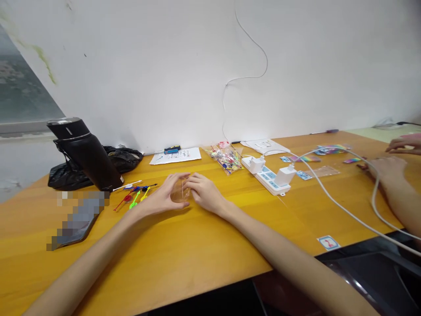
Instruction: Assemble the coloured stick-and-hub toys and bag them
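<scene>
Both my hands meet at the middle of the wooden table [204, 245]. My left hand [166, 195] and my right hand [205, 193] pinch a small clear plastic bag [180, 193] between their fingertips, just above the tabletop. What the bag holds cannot be made out. Left of my left hand lie several small coloured plastic picks [134, 193] in red, green, yellow and blue.
A black bottle [87, 153] leans on a black bag [123, 159] at the back left, a phone [77, 221] in front. A clear bag of coloured pieces [225, 159], papers [176, 156], a white power strip [269, 175] with cables. Another person's hands [394, 164] work at right.
</scene>
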A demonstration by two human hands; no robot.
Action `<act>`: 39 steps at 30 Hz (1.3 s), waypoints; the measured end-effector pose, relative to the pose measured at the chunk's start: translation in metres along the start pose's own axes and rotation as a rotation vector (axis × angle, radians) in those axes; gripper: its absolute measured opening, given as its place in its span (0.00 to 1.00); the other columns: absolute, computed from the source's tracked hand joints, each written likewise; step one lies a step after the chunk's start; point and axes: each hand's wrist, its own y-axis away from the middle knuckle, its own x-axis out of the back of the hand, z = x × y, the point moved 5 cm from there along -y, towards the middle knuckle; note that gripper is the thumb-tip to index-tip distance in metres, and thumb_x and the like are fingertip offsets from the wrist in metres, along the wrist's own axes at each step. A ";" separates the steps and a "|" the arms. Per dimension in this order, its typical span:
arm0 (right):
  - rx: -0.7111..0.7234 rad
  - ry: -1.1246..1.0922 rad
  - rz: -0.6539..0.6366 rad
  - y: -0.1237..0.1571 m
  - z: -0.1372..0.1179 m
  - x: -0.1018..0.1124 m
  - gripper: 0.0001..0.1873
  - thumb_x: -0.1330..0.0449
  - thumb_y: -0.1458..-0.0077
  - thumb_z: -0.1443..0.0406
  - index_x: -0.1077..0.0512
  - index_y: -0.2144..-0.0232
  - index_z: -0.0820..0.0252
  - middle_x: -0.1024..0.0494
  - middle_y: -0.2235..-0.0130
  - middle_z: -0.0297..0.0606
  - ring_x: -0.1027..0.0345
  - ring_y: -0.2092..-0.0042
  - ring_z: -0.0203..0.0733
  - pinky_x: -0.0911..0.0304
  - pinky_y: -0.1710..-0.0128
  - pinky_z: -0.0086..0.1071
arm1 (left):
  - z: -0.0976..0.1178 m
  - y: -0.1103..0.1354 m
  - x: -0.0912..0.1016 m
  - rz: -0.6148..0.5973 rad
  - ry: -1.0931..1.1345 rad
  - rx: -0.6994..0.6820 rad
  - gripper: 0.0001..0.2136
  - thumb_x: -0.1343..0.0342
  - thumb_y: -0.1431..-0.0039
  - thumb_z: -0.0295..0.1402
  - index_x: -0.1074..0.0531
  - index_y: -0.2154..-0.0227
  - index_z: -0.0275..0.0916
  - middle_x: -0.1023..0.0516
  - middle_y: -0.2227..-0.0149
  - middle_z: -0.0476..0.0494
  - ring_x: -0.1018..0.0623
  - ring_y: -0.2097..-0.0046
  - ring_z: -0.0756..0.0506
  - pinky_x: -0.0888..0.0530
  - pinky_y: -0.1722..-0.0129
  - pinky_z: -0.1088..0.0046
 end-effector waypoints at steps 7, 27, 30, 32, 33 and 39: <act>0.173 0.239 -0.107 0.003 -0.005 -0.013 0.19 0.44 0.44 0.81 0.26 0.56 0.59 0.21 0.52 0.42 0.38 0.48 0.49 0.41 0.51 0.40 | -0.009 0.022 0.006 -0.007 -0.042 0.060 0.40 0.35 0.46 0.41 0.48 0.33 0.50 0.40 0.32 0.40 0.37 0.32 0.34 0.39 0.33 0.52; 0.239 0.163 -0.213 0.005 -0.016 -0.015 0.07 0.45 0.32 0.68 0.25 0.59 0.60 0.20 0.55 0.41 0.30 0.54 0.42 0.36 0.55 0.33 | -0.021 0.040 0.009 -0.062 -0.107 0.158 0.36 0.35 0.48 0.39 0.42 0.37 0.49 0.33 0.40 0.41 0.32 0.38 0.35 0.33 0.38 0.55; 0.223 0.166 -0.219 0.004 -0.012 -0.014 0.07 0.45 0.32 0.68 0.26 0.59 0.59 0.21 0.56 0.41 0.31 0.55 0.42 0.36 0.55 0.33 | -0.019 0.040 0.012 -0.049 -0.108 0.134 0.33 0.35 0.48 0.39 0.40 0.40 0.47 0.32 0.42 0.41 0.30 0.40 0.36 0.32 0.39 0.57; 0.215 0.160 -0.221 0.004 -0.011 -0.013 0.07 0.45 0.33 0.68 0.26 0.59 0.59 0.21 0.56 0.40 0.31 0.55 0.42 0.37 0.55 0.33 | -0.018 0.039 0.015 -0.039 -0.097 0.138 0.30 0.36 0.47 0.40 0.39 0.42 0.46 0.31 0.43 0.42 0.29 0.41 0.37 0.32 0.40 0.58; 0.210 0.158 -0.222 0.004 -0.011 -0.012 0.07 0.45 0.33 0.69 0.26 0.58 0.58 0.21 0.56 0.40 0.31 0.55 0.42 0.37 0.55 0.33 | -0.018 0.039 0.017 -0.035 -0.092 0.140 0.29 0.37 0.46 0.40 0.38 0.43 0.45 0.30 0.43 0.42 0.28 0.42 0.37 0.32 0.41 0.59; 0.181 0.172 -0.221 0.004 -0.010 -0.011 0.07 0.44 0.34 0.70 0.26 0.57 0.58 0.21 0.55 0.40 0.31 0.55 0.42 0.36 0.56 0.32 | -0.024 0.039 0.017 -0.032 -0.094 0.155 0.27 0.36 0.47 0.41 0.35 0.45 0.45 0.29 0.45 0.42 0.28 0.43 0.37 0.31 0.42 0.60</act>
